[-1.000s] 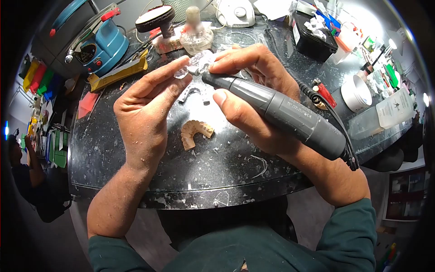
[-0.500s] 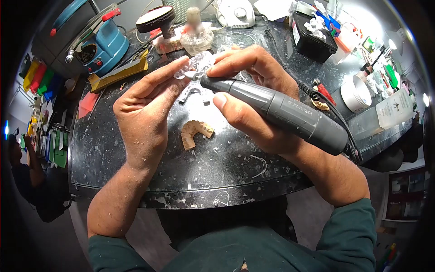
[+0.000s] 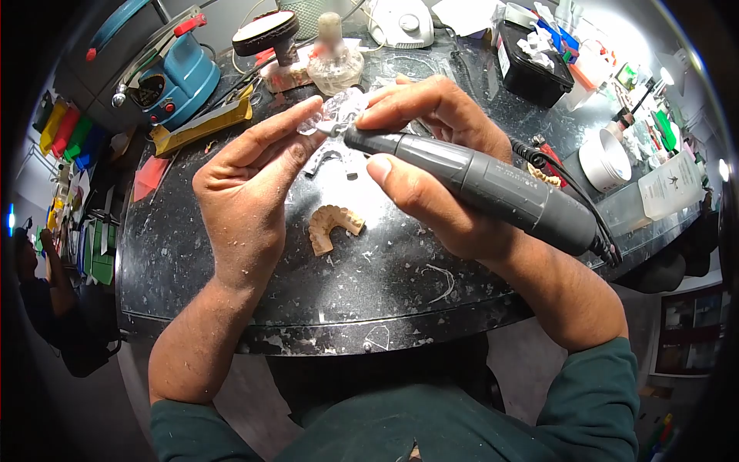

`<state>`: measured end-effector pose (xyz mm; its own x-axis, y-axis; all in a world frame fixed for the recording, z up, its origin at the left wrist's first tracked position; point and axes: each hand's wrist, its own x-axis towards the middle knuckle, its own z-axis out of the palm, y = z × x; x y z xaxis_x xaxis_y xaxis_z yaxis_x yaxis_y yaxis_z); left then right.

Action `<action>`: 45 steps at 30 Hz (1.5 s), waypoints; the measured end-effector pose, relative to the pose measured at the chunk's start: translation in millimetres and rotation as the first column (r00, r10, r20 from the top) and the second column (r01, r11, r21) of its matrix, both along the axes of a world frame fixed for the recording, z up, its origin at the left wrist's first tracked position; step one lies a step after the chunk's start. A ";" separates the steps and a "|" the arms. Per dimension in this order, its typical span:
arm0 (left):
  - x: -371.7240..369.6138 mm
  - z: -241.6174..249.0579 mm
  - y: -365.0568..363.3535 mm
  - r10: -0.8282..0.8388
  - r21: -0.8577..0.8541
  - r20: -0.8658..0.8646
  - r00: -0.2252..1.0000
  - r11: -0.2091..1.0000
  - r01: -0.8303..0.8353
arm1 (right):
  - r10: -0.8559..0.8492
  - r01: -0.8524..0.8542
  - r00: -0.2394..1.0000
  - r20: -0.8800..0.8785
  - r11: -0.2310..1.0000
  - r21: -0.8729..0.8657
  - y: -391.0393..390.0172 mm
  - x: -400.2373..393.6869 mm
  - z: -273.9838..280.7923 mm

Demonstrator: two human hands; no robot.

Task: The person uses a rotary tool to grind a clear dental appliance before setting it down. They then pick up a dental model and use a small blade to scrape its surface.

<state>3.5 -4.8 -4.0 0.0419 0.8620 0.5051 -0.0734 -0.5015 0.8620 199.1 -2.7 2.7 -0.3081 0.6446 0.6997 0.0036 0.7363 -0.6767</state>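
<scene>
Clear plastic piece (image 3: 344, 102), my twelve o'clock: left hand (image 3: 245, 173) pinches its edge narrowly, right hand (image 3: 462, 119) wraps the grinder (image 3: 493, 181). Probably light, stiff, slippery, crack-prone; best held by the edge.

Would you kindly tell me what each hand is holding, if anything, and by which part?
The left hand pinches the clear piece by its left side; the right hand grips the black drill by its narrower front part.

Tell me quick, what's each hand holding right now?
Left hand: closed, pinching a clear piece.
Right hand: closed around a black handpiece.
</scene>
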 end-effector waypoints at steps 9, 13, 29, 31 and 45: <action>1.6 0.6 -2.1 0.005 -0.014 -0.034 0.999 1.000 -0.006 | -0.013 0.013 1.000 -0.014 0.999 0.033 2.0 0.2 -0.4; -0.2 -1.7 -0.5 0.012 -0.002 -0.042 0.999 1.000 -0.012 | -0.033 0.010 0.992 0.123 0.983 0.183 4.7 3.7 1.3; 4.4 4.6 -4.5 0.002 -0.068 -0.029 1.000 0.998 -0.004 | -0.141 0.078 0.973 0.180 0.944 0.322 2.5 2.3 3.0; 5.5 5.2 -5.6 0.005 -0.069 -0.037 0.999 0.998 -0.008 | -0.170 0.126 0.976 0.139 0.952 0.280 2.6 0.4 -3.0; 3.0 1.0 -6.6 0.006 -0.047 -0.039 0.999 0.999 -0.008 | -0.123 0.081 0.984 0.125 0.952 0.297 -1.4 -2.4 -3.1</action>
<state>6.5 -11.4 -3.0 0.0547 0.8851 0.4621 -0.0363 -0.4607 0.8868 196.6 -4.1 -0.4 -0.3603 0.4539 0.8150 0.1684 0.8909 -0.4218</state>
